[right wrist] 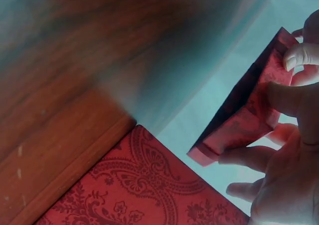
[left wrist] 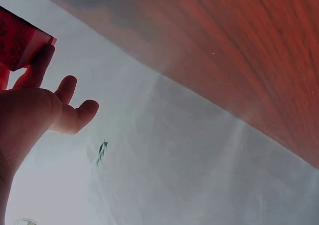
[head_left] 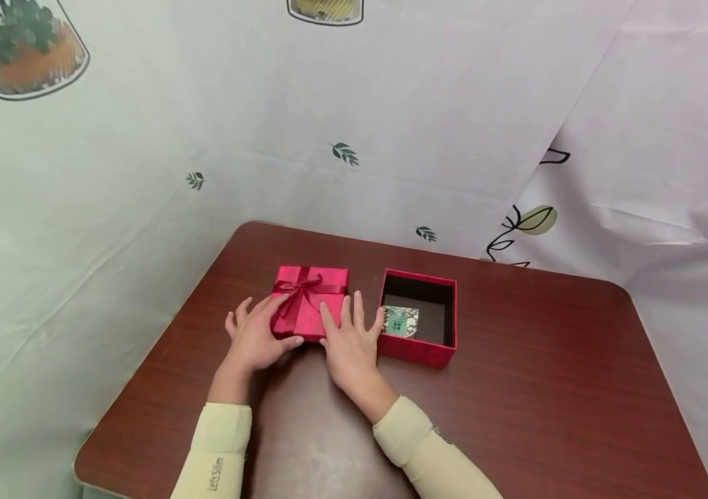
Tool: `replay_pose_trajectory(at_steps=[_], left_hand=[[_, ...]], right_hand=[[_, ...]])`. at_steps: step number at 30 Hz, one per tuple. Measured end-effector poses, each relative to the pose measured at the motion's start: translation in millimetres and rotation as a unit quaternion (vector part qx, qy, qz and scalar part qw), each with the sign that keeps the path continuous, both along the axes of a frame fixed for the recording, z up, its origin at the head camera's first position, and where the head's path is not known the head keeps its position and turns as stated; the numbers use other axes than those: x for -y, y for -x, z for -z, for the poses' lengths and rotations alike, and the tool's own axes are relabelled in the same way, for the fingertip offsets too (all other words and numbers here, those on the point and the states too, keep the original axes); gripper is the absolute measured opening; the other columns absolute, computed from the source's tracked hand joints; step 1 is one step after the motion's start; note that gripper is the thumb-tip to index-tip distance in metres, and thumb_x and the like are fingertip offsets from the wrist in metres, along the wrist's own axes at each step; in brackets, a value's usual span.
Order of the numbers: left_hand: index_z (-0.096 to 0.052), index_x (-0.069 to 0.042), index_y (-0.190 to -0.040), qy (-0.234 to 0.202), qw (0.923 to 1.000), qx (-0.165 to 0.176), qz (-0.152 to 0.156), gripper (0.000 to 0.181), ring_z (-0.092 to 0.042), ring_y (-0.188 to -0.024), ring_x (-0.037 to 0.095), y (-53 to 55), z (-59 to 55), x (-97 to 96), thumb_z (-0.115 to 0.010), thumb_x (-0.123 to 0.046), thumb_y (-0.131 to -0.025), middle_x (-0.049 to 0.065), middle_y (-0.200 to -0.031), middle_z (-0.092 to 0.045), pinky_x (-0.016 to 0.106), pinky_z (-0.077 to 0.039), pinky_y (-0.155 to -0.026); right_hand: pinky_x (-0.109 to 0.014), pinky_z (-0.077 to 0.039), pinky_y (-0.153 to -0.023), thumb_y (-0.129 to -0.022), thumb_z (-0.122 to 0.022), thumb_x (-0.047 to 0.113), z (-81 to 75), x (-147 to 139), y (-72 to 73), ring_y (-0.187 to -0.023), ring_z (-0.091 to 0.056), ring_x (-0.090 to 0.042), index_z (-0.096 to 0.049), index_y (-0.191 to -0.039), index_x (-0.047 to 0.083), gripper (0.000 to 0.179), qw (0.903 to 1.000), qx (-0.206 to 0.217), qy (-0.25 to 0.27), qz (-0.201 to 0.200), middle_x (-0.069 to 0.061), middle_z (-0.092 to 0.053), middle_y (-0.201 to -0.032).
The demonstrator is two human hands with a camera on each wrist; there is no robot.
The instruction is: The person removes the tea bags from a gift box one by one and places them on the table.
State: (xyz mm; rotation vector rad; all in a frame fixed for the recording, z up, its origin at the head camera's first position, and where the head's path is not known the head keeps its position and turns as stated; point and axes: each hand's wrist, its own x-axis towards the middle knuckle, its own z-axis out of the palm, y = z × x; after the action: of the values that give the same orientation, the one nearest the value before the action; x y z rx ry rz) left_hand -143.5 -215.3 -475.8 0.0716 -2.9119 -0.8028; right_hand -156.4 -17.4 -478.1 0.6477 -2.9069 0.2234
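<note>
A red gift box lid [head_left: 312,317] with a dark red ribbon bow on top lies between both hands, left of the open box. My left hand [head_left: 257,338] holds its left side, thumb at the near edge; its two outer fingers stick out. My right hand [head_left: 351,350] holds the near right corner, its fingers spread and the outermost overlapping the box's left rim. In the right wrist view the lid [right wrist: 249,120] shows its dark hollow underside and patterned sides. The red box base [head_left: 416,351] stands upright, dark inside.
Inside the box, a small green and white printed card or packet [head_left: 400,321] lies at the left. Everything rests on a reddish-brown wooden table [head_left: 535,360] with rounded corners. White fabric [head_left: 254,118] with leaf prints hangs behind it and along its sides.
</note>
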Motion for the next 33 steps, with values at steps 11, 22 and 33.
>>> replay_pose_trajectory(at_steps=[11,22,33], left_hand=[[-0.048,-0.017,-0.148,0.003,0.9999,0.015,-0.005,0.093,-0.016,-0.139,0.049,1.4,7.5,3.1,-0.092,-0.035,-0.068,0.021,-0.146,-0.044,0.074,-0.002,-0.102],[-0.049,-0.017,-0.147,0.002,0.9998,0.019,-0.005,0.093,-0.016,-0.138,0.049,5.2,16.3,6.3,-0.092,-0.037,-0.067,0.021,-0.146,-0.044,0.073,-0.002,-0.102],[-0.048,-0.019,-0.148,0.003,0.9994,0.034,-0.002,0.093,-0.016,-0.138,0.050,10.0,20.6,6.2,-0.092,-0.037,-0.067,0.021,-0.147,-0.044,0.074,-0.001,-0.102]], right_hand=[[-0.070,0.004,-0.108,-0.089,-0.074,0.037,4.5,8.0,0.0,-0.148,-0.009,-0.041,-0.040,-0.154,0.030,0.074,0.9995,0.022,-0.021,0.001,-0.023,-0.040,-0.152],[-0.067,-0.001,-0.111,-0.092,-0.071,0.027,5.2,7.7,2.0,-0.148,-0.006,-0.044,-0.037,-0.156,0.028,0.073,0.9966,0.082,0.011,-0.009,-0.024,-0.033,-0.155],[-0.066,0.000,-0.112,-0.100,-0.053,0.006,7.2,7.1,4.9,-0.148,-0.004,-0.045,-0.033,-0.158,0.028,0.065,0.9924,0.123,0.001,-0.009,-0.023,-0.029,-0.158]])
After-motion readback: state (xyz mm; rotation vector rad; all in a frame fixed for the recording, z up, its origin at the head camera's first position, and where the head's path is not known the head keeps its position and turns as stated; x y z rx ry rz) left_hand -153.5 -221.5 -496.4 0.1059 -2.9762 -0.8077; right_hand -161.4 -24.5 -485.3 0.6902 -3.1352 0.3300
